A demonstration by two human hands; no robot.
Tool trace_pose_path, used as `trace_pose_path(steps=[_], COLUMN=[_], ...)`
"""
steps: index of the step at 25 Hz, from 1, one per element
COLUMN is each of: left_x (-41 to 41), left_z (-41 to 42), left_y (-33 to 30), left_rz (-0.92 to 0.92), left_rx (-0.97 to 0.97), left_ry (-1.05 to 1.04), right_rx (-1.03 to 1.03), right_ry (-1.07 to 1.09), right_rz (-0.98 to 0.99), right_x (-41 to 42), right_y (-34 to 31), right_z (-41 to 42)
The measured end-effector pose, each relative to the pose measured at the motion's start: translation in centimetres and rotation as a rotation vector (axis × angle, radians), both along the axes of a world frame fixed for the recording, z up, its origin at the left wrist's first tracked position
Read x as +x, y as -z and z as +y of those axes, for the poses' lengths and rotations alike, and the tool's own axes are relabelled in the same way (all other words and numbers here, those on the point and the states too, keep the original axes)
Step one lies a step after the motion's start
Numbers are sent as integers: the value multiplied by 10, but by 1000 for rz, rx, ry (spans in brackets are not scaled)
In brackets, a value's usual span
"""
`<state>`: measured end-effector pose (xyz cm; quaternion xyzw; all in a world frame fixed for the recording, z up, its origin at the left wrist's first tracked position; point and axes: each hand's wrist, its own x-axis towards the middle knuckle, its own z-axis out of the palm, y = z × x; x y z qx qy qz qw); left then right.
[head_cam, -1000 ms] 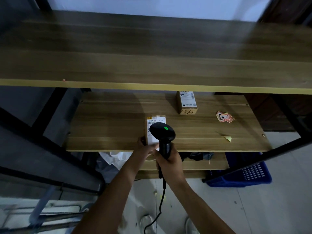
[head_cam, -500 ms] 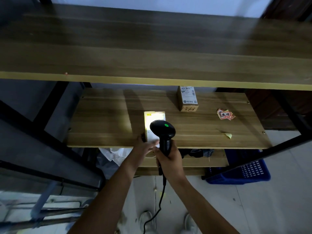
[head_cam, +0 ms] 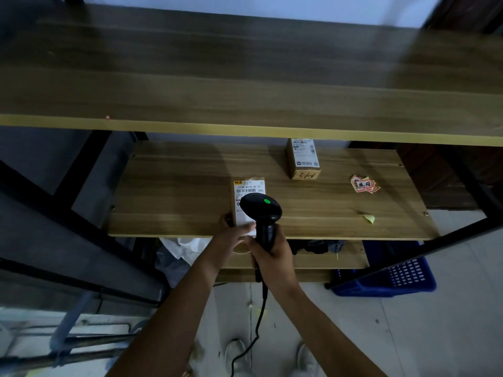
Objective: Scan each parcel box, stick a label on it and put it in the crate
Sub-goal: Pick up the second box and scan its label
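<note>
- Parcel box (head_cam: 249, 190) lies flat near the front edge of the lower shelf (head_cam: 174, 197), label side up; its near end is gripped by the left hand (head_cam: 236, 233), fingers curled around the edge.
- Scanner (head_cam: 260, 210) is held over the box by the right hand (head_cam: 272, 254), whose fingers are wrapped tightly round the handle; a green light shows on the scanner head.
- For a clean read, the scanner should probably be aimed at the barcode stripes on the white label, and the box kept still and flat while that is done.
- Much of the label's lower part is covered by the scanner head, so it cannot be told whether the barcode is squarely in the beam.
- A second box (head_cam: 302, 159) stands further back, partly tucked under the upper shelf (head_cam: 245, 85), with its top end hidden.
- Stickers (head_cam: 364, 184) lie well to the right; their print is too small to read.
- Only a corner of the blue crate (head_cam: 392, 278) is seen below the shelf; its contents are hidden.
</note>
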<state>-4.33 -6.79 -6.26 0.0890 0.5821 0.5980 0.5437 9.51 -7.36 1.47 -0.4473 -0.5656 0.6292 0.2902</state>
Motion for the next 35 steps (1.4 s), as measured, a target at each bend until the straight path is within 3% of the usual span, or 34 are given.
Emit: trace_pose_path(steps=[7,10,12,16,18,23,30,35], left_x=[-31,-53,-68,-99,-109,-115,-123,-122], left_z=[-27,-50,-69,-115,-135,-161,-167,-159], left_y=[-2,-2,-2,-3,1,4,6,3], left_rz=[-57,17,73,51,58,68,57,49], left_rx=[1,-37,-76,-40,-19,-40,-6,13], left_ry=[-85,-156,-237,-352,-389,-465,-459,-464], right_rx=[16,-3,-101,-500,-577,-410,-399,-131], right_ry=[-102,-147,-164,-184,-207,-207,-222,-256], right_rz=[-42,-58,-35,27,-3,-87,-128,-291], right_x=[-26,-62,-92,-169,-206,-258,-283,-284], right_y=[-3,3,13,38,52,83,99,103], right_z=[26,40,46,49,47,39,39,42])
